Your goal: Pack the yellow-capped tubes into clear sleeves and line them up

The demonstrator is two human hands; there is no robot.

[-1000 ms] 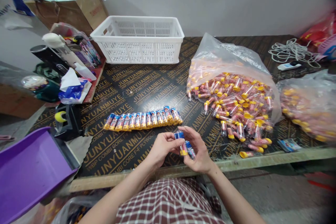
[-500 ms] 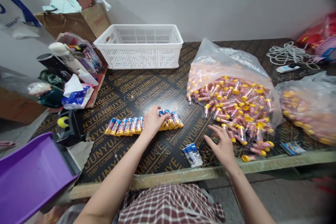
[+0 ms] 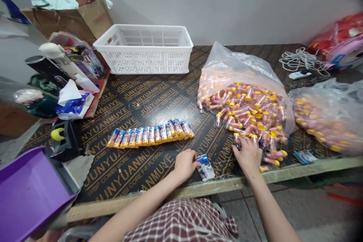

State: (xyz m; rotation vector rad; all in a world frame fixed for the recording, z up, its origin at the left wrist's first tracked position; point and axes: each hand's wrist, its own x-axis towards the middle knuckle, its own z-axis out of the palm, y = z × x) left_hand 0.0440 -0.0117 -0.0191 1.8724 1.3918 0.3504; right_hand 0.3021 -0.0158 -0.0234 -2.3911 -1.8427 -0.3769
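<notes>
My left hand has its fingers curled at the left edge of a small stack of blue and silver wrappers near the table's front edge. My right hand reaches into the near side of a heap of small clear tubes with yellow caps, its fingers closed around a tube. That heap spills from a clear plastic bag. Left of centre, a row of tubes with blue labels and yellow ends lies side by side, and neither hand touches it.
A white basket stands at the back. On the left are a purple dustpan, a tape dispenser and bottles. Another filled bag, more wrappers and a white cable lie right.
My left hand has left the row of tubes and moved right and nearer to the wrappers. My right hand has moved right into the heap, its fingers closing. The view has shifted slightly.
</notes>
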